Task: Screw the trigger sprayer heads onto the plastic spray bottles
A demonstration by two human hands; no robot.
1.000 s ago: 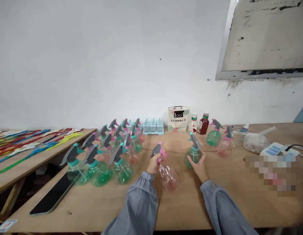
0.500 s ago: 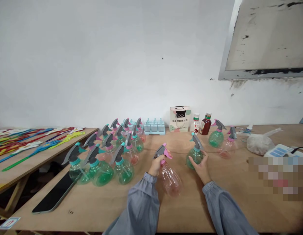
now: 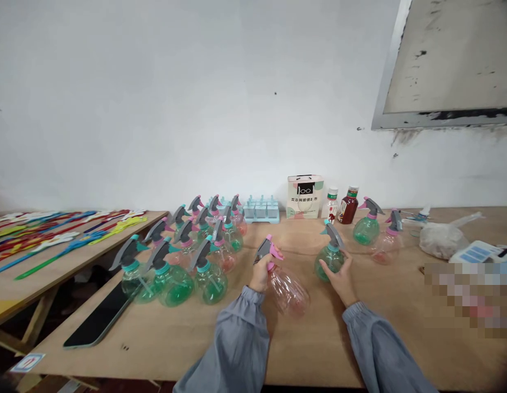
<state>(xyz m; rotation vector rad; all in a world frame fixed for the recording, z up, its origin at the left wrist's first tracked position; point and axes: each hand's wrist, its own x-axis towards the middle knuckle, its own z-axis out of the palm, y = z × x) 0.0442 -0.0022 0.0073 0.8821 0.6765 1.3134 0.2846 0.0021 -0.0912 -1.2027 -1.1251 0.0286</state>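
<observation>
My left hand (image 3: 261,272) is closed round the neck of a pink spray bottle (image 3: 289,292), which tilts with its grey and pink trigger head toward the upper left. On the right, my right hand (image 3: 339,274) grips the side of a green spray bottle (image 3: 328,263) with a grey and teal head, thumb and fingers about its round body. That bottle looks upright on the table. Behind it to the right stand another green spray bottle (image 3: 365,229) and a pink one (image 3: 386,246). A group of several green and pink spray bottles (image 3: 175,286) stands to my left.
A black phone (image 3: 98,319) lies by the left bottles. Along the wall stand a light-blue mould set (image 3: 261,210), a paper bag (image 3: 305,199) and two drink bottles (image 3: 348,207). A plastic bag (image 3: 441,241) and a white device (image 3: 478,254) lie right. Colourful hand-shaped sticks (image 3: 73,245) cover the left table.
The pink bottle in my left hand tilts more, its base swung up and right. My right hand still holds the green bottle. The whole view has shifted slightly.
</observation>
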